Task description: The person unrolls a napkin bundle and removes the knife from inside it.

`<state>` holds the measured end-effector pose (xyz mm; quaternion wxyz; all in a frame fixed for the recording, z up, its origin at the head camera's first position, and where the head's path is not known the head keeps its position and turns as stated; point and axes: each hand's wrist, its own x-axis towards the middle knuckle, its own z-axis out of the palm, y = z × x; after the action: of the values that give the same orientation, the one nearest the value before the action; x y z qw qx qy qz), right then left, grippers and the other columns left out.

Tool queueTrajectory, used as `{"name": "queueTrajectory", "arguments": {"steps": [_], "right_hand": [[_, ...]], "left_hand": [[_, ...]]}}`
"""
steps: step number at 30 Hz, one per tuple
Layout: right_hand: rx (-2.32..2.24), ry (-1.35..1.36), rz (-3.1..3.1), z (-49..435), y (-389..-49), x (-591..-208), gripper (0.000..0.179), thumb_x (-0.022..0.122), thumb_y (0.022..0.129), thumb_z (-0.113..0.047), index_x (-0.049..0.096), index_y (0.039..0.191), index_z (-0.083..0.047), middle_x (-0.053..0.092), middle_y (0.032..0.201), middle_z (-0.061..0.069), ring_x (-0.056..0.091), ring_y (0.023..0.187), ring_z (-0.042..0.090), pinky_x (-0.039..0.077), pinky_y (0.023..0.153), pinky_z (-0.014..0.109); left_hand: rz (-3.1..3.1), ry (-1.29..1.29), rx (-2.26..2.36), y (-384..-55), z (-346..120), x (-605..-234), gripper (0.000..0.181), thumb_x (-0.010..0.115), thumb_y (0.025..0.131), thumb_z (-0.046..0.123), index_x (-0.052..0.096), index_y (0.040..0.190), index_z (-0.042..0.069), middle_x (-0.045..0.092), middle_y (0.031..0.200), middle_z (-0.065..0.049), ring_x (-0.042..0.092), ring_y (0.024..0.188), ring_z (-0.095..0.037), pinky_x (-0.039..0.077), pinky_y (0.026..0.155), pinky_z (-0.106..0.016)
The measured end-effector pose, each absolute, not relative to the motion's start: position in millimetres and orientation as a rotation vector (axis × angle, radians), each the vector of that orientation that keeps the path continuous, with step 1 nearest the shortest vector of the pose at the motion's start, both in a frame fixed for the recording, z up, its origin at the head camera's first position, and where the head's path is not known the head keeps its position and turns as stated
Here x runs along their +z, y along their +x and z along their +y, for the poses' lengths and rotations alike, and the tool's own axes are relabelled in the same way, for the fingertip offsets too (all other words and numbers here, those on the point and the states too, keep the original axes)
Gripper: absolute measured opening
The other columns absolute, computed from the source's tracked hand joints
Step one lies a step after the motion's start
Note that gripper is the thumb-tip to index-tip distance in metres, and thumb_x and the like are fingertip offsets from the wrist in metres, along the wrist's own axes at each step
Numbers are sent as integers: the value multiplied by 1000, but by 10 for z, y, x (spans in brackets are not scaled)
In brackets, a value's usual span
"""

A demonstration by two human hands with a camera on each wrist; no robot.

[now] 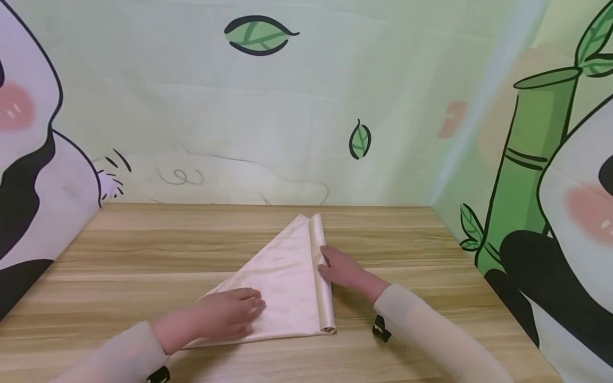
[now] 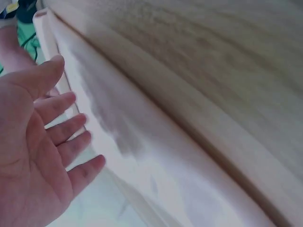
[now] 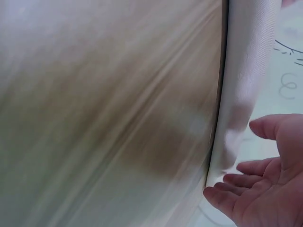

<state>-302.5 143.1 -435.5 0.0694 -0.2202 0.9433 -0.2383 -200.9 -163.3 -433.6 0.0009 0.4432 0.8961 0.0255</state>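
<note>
Rolling: the step in hand looks like turning the 3 o'clock edge of the cloth (image 1: 282, 282) inward, toward 9.
Cloth: a folded, pale pink triangle near the middle of the tabletop (image 1: 143, 239), its tip toward 1 o'clock.
Roll (image 1: 323, 298): along the cloth's 3 o'clock side, its coiled end at 4.
Left hand (image 1: 222, 315): over the cloth's 8 o'clock part, fingers (image 2: 68, 130) released and slightly spread; I cannot tell whether they press.
Right hand (image 1: 344, 270): at the roll's 3 o'clock side, fingers released, thumb apart, tips against the roll.
Good rolling: best to hold the flat part down lightly at 8 while pushing the roll evenly toward 9; spreading the right fingers wider, from 1 to 4, should help both ends turn together.
Risk: pushing only mid-roll could skew it or loosen the coil.
</note>
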Motion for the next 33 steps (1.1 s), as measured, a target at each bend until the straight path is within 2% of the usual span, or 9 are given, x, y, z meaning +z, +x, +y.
{"name": "queueTrajectory", "arguments": {"steps": [3,6,10,20,25,29,33], "right_hand": [[-645,-663,2873,1366,-3033,-4374,71,62,100,-23,33,151,16,38,159,33,38,150,46,32,126,52],[-594,-626,2864,1288,-3027,-4385,85,70,96,-32,28,154,15,32,162,32,35,152,45,30,127,51],[-593,-574,2828,1220,-3027,-4395,93,77,92,-32,27,154,15,29,164,31,33,153,43,30,127,48],[-700,-624,2788,1281,-3048,-4355,80,70,87,-4,28,150,22,34,158,38,37,150,47,31,126,51],[-834,-644,2754,1410,-3008,-4358,77,64,88,-1,26,151,21,34,158,39,37,149,49,31,125,54],[-853,-678,2749,1542,-2976,-4344,70,59,93,-1,27,151,20,33,157,39,33,150,51,28,126,57],[-818,-703,2781,1675,-2962,-4350,63,60,97,-4,33,150,19,37,156,38,36,148,51,30,125,57]], "left_hand": [[2815,1426,12,-2033,-1469,-4342,54,66,97,39,60,141,8,61,146,-13,58,137,-31,51,111,-39],[2772,1347,99,-2046,-1336,-4351,57,67,97,39,58,144,9,57,152,-13,54,141,-32,48,114,-41],[2763,1337,153,-2072,-1258,-4352,54,64,99,40,60,143,9,58,150,-13,56,140,-31,49,113,-39],[2729,1263,144,-2063,-1235,-4343,55,68,97,33,57,147,13,54,156,-10,52,144,-30,47,115,-40],[2729,1258,149,-2055,-1243,-4345,55,68,97,33,57,147,13,54,156,-10,53,143,-30,48,114,-41],[2731,1247,151,-2060,-1244,-4366,55,67,98,34,56,148,14,53,157,-9,52,144,-30,49,113,-41],[2734,1242,151,-2069,-1247,-4382,56,67,98,36,56,148,15,52,157,-8,52,144,-30,49,113,-41]]}}
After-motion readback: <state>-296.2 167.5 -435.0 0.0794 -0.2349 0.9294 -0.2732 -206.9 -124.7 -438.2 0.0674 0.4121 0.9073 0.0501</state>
